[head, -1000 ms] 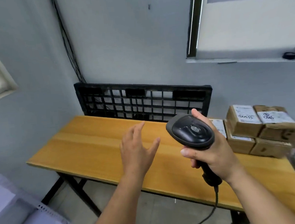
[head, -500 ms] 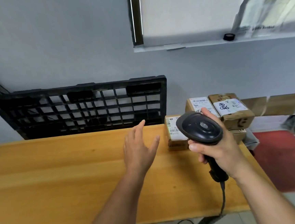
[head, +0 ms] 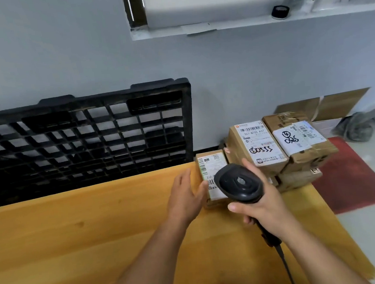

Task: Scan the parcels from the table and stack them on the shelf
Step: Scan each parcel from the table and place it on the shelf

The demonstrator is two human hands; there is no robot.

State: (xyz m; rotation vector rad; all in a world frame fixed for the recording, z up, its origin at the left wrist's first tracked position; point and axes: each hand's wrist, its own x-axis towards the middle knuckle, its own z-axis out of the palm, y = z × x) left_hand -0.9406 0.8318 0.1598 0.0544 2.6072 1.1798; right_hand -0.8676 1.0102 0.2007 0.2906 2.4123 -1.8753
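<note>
Several brown cardboard parcels with white labels are piled at the far right end of the wooden table (head: 77, 242). A low parcel (head: 210, 169) lies nearest; two taller ones, one marked 50555 (head: 256, 147) and one with a big label (head: 299, 138), sit on others behind it. My left hand (head: 186, 198) is spread open, fingers straight, right beside the low parcel's left side. My right hand (head: 261, 208) grips the handle of a black barcode scanner (head: 239, 183), whose head hangs over the low parcel's near end. The scanner's cable runs down past the table edge.
A black plastic pallet (head: 86, 139) leans on the grey wall behind the table. A window sill (head: 217, 27) above carries a small black object (head: 280, 11). To the right on the floor lie a red mat (head: 353, 177), flat cardboard (head: 324, 105) and a grey bundle (head: 355, 127).
The view has swung right, bringing the parcels closer. My left hand has reached forward to the low parcel's side, and the scanner has moved over that parcel.
</note>
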